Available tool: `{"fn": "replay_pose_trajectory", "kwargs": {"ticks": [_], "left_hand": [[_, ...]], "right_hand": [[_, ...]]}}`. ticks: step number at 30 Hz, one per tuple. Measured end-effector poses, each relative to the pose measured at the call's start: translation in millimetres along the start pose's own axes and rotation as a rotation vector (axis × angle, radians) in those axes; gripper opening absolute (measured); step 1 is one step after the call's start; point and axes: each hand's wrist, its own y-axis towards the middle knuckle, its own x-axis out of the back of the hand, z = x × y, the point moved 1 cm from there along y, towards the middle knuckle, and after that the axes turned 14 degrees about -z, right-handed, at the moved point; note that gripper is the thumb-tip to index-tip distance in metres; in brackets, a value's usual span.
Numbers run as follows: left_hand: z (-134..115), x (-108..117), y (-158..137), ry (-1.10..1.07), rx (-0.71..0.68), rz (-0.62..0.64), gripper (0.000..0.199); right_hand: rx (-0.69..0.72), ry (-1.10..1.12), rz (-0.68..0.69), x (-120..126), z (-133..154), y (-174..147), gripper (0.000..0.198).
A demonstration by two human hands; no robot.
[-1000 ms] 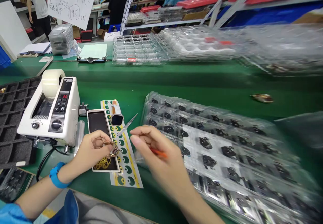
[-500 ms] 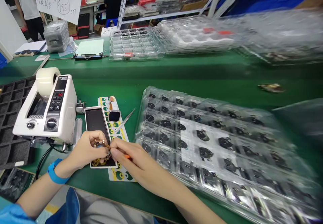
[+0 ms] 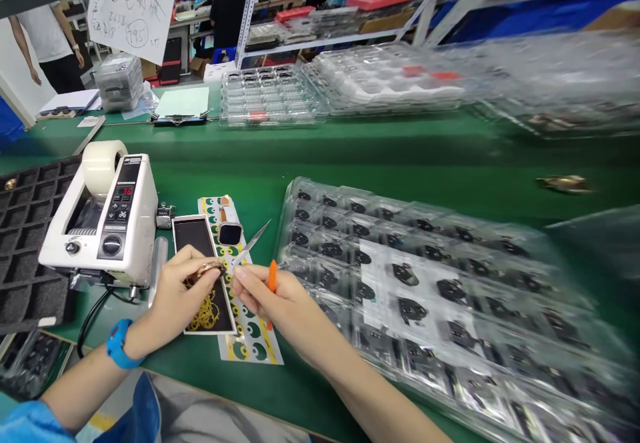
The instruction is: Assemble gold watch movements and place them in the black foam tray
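My left hand (image 3: pixel 175 293) is closed on a small gold-coloured metal part (image 3: pixel 207 268), pinched between thumb and fingers; its exact kind is partly hidden. My right hand (image 3: pixel 275 296), just apart from it, has curled fingers around an orange pointed stick (image 3: pixel 273 275), whose tip stands up. Below my left hand lies a shallow white-rimmed box (image 3: pixel 191 238) with a dark inside and tangled yellow loops (image 3: pixel 205 313). Under the box's right side is a sheet of green and yellow stickers (image 3: pixel 250 353). A smartwatch (image 3: pixel 230 233) and a pointed silver tool (image 3: pixel 253 242) rest there.
A white tape dispenser (image 3: pixel 135 230) stands left, beside a black compartment tray (image 3: pixel 25 230). Stacked clear trays of dark parts (image 3: pixel 405 310) fill the right side. A gold-coloured piece (image 3: pixel 565 184) lies far right. More clear trays (image 3: pixel 273 96) and a clipboard (image 3: pixel 183 103) line the back shelf.
My hands have moved apart: the right has drawn away from the gold part with the orange stick, now turned upward. The left still holds the part. The view has shifted slightly.
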Motion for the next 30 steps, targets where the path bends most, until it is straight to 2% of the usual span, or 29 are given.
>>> {"fn": "replay_pose_trajectory", "kwargs": {"ticks": [2,4,6,8,10,11,13,15,17,19,22,24,26,28,30], "left_hand": [[7.1,-2.8,-4.8,0.203,-0.294,-0.035,0.027],[12.8,-6.2,-10.4,0.354,-0.480,-0.029,0.034],[14.2,-9.2,-17.2,0.462,-0.552,-0.024,0.036],[10.6,-9.4,-26.9,0.524,-0.538,-0.040,0.037],[4.3,-3.3,-39.9,0.463,-0.431,-0.103,0.035],[1.6,3.2,-47.3,0.368,-0.317,-0.167,0.033],[-0.5,22.9,-61.6,0.095,-0.009,-0.366,0.032],[2.0,47.6,-72.3,-0.169,0.320,-0.599,0.043],[5.9,71.1,-75.4,-0.314,0.506,-0.757,0.056],[8.1,89.2,-71.0,-0.294,0.524,-0.815,0.057],[3.5,104.1,-59.0,-0.190,0.420,-0.843,0.038],[-7.4,108.1,-51.5,-0.102,0.277,-0.834,0.031],[-24.2,109.3,-44.7,0.093,0.054,-0.725,0.022],[-42.9,107.8,-38.1,0.359,-0.141,-0.485,0.017],[-59.5,104.9,-32.2,0.526,-0.206,-0.261,0.015]], "right_hand": [[-0.089,0.096,-0.009,-5.2,-2.0,-0.4,0.055],[-0.160,0.212,0.003,-11.4,-3.0,-2.3,0.054],[-0.201,0.310,0.006,-16.1,-3.6,-4.7,0.053],[-0.198,0.346,-0.006,-16.8,-4.6,-6.7,0.051],[-0.148,0.311,-0.047,-12.8,-6.4,-7.5,0.049],[-0.106,0.272,-0.079,-9.4,-7.7,-7.5,0.048],[-0.012,0.183,-0.141,-2.1,-10.5,-6.7,0.046],[0.060,0.108,-0.171,3.1,-13.4,-5.8,0.044],[0.095,0.061,-0.157,4.8,-15.5,-5.3,0.043],[0.099,0.042,-0.120,3.9,-16.0,-5.1,0.042],[0.110,0.055,-0.064,2.0,-14.0,-4.5,0.040],[0.125,0.066,-0.063,2.7,-11.6,-3.5,0.040],[0.115,0.073,-0.066,4.5,-9.1,-2.8,0.042],[0.065,0.089,-0.058,6.3,-6.8,-2.7,0.045],[0.010,0.126,-0.042,7.6,-4.3,-3.4,0.047]]}}
